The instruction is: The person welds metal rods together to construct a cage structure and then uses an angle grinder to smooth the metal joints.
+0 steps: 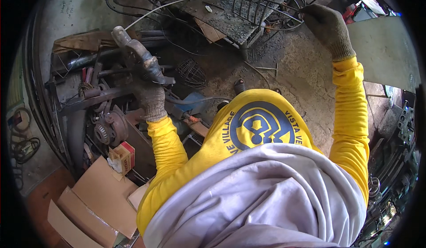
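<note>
My left hand (151, 100), in a knitted work glove, is closed round a welding electrode holder (141, 55). A thin pale welding rod (155, 11) sticks out of its jaw and points up and right toward the metal worktable (222, 19). On that table lies a curved frame of bent metal bars (262, 8). My right hand (330, 31), gloved too, has its fingertips closed at the right end of the frame. The rod's tip is apart from the frame, over the table's left side.
Scrap metal and a gear-like part (103, 133) crowd the left, with a small red-and-tan box (124, 155) and cardboard (106, 194) nearer. A wire cage (191, 72) and a T-shaped rod (277, 69) lie on the floor. A pale sheet (386, 48) stands at right.
</note>
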Demonstrator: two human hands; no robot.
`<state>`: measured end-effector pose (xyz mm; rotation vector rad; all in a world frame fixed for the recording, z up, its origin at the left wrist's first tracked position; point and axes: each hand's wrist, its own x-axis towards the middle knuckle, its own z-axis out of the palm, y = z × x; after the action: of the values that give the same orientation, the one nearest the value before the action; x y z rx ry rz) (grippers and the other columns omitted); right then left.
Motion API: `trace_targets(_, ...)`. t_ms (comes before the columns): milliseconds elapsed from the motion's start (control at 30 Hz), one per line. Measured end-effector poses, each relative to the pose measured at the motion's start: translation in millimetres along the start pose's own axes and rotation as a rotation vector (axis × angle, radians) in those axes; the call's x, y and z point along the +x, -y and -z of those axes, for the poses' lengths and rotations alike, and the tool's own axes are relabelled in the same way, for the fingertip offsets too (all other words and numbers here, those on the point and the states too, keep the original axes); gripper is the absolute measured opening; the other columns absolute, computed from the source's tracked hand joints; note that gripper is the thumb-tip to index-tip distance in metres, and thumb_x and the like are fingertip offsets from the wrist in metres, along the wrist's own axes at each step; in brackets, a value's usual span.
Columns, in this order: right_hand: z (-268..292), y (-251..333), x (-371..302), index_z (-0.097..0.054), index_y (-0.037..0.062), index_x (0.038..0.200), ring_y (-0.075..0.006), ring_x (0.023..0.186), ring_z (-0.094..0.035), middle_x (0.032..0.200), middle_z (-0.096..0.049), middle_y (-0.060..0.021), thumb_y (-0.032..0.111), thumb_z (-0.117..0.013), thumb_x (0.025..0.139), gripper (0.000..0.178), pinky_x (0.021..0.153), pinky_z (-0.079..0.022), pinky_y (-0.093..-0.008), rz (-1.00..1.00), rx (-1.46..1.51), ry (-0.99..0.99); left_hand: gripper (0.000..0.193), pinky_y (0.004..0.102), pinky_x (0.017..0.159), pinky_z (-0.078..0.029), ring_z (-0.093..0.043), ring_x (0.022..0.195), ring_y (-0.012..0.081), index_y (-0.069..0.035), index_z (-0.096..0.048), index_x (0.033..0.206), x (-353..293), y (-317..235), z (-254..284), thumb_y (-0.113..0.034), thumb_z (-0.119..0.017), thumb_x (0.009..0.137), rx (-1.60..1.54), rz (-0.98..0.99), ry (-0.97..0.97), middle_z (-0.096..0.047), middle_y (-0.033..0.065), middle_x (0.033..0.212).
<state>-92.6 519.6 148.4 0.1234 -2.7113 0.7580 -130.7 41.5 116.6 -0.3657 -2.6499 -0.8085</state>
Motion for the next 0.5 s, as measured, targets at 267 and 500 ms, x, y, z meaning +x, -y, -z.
trace_targets(267, 1.4, 1.2, 1.2, -0.070, 0.0085, 0.100, -0.0297, 0.078, -0.068, 0.087, -0.069, -0.0157, 0.024, -0.058, 0.085, 0.024, 0.071, -0.053, -0.0357, -0.028, -0.017, 0.032, 0.047, 0.0360, 0.086, -0.048, -0.061, 0.094, 0.0233, -0.002, -0.056, 0.118, -12.5, -6.7, -19.2, -0.022, -0.073, 0.080, -0.433, 0.191, 0.019, -0.063, 0.0092, 0.102)
trace_targets(500, 1.0, 5.2, 4.6, -0.070, 0.0081, 0.099, -0.0297, 0.078, -0.068, 0.087, -0.069, -0.0154, 0.024, -0.057, 0.086, 0.024, 0.071, -0.053, -0.0355, -0.033, -0.019, 0.031, 0.044, 0.0349, 0.086, -0.048, -0.061, 0.096, 0.0227, -0.001, -0.054, 0.121, -12.0, 41.4, -27.9, -0.021, -0.068, 0.085, -1.037, 0.456, 0.079, -0.062, 0.0114, 0.105)
